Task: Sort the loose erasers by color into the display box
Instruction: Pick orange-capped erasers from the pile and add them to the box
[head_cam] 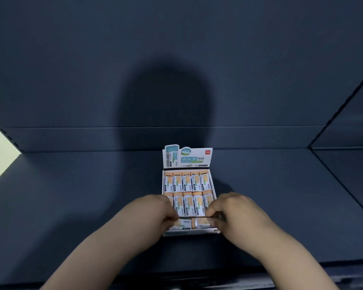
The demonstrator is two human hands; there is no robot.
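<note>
Left hand (155, 214) and right hand (233, 212) meet over the near end of the display box (192, 232). Their fingers curl down onto the front-row erasers (199, 223); whether they grasp them cannot be told. Beyond the hands, orange erasers (187, 183) fill two rows. The box stands on a dark shelf (71, 195).

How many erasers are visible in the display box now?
12 erasers: five in the back row, five in the middle row, two sideways in front. The left hand and right hand may hide others.
</note>
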